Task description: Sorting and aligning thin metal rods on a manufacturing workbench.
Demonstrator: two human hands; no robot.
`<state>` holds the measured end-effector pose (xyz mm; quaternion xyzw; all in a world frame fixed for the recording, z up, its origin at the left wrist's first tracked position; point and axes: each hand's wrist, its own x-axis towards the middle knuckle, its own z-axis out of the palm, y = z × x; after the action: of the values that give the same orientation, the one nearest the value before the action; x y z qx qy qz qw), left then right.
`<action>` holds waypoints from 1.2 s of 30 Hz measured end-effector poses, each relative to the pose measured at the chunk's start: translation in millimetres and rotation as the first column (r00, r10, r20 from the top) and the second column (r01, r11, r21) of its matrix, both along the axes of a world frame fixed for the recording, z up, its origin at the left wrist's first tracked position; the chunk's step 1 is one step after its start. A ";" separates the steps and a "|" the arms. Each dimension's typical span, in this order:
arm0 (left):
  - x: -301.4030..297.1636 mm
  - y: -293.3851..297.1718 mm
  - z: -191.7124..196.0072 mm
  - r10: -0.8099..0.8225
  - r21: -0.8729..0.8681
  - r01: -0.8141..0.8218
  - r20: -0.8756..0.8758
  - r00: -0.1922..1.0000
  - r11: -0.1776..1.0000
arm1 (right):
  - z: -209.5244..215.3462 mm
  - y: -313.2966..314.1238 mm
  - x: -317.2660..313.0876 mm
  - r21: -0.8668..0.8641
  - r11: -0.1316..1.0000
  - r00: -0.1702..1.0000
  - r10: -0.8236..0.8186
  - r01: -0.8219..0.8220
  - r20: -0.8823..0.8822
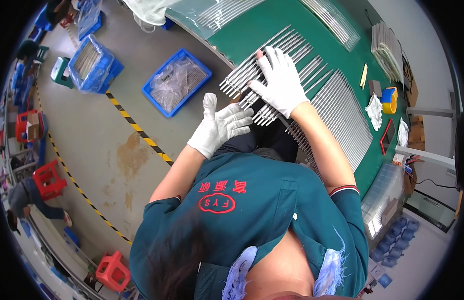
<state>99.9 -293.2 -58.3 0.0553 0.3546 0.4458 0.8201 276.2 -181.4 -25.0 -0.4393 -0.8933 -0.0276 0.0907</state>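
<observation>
Several metal rods lie beneath the right hand — left hand near.

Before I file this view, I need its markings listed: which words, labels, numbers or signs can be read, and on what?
Dark teal shirt: a row of red embroidered characters, upside down in this view; wording not copied here.
Same shirt: red letters inside a red oval, likewise not copied.
Metal rods: no lettering can be made out.
Slim yellow tool: any print is too small to read.
</observation>
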 end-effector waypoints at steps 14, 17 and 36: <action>-0.6 0.7 6.0 -0.098 0.150 0.135 -0.229 0.968 0.979 | 6.0 -19.4 18.0 -0.056 0.998 0.996 -0.015 0.019 0.084; 0.5 1.8 1.9 -0.079 0.154 0.129 -0.295 0.952 0.980 | 5.2 -16.2 13.3 -0.042 0.999 0.998 -0.016 0.019 0.068; 4.3 8.8 -12.8 0.055 0.317 0.179 -0.609 0.791 0.931 | 2.2 -17.5 14.6 -0.036 0.999 0.996 -0.033 0.036 0.077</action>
<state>104.2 -284.5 -71.1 0.3559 0.5099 0.4335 0.6523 290.8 -198.9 -22.8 -0.4547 -0.8889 -0.0292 0.0477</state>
